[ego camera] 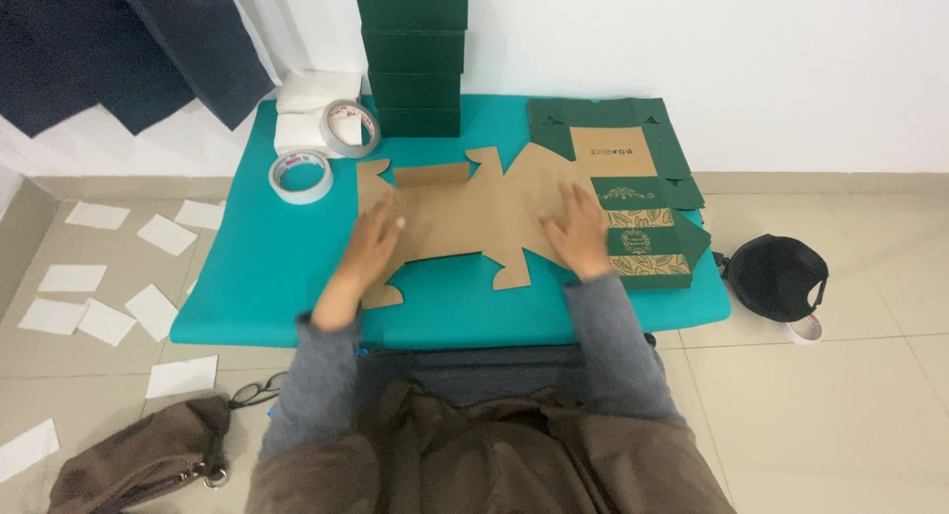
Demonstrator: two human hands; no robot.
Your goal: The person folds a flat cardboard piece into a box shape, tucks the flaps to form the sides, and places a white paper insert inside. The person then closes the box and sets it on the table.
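Nearest the camera, the person's lap in brown cloth fills the bottom of the view, with grey sleeves reaching forward onto a low teal table (247,277). On the floor to the left lie a brown bag (138,465), a pair of glasses (259,389) and scattered white paper slips (109,321); to the right sit a black cap (776,275) and a small tape roll (806,328). On the table, the flat brown cardboard box blank (465,217) lies unfolded, plain side up, across the middle of the top. The left hand (373,239) rests flat on the blank's left part, fingers spread and pointing away, gripping nothing. The right hand (578,232) lies flat on the blank's right part in the same way, open and pressing down. The two hands are well apart, with the blank's middle panel bare between them, and its flaps stick out beyond both hands toward the near and far edges. Just right of the right hand lies a stack of flat green printed blanks (643,193), touching or overlapping the brown one's right end. Farther left, two rolls of white tape (301,176) sit by a pile of white paper (311,104). At the far edge, against the white wall, stands a stack of folded dark green boxes (413,54).
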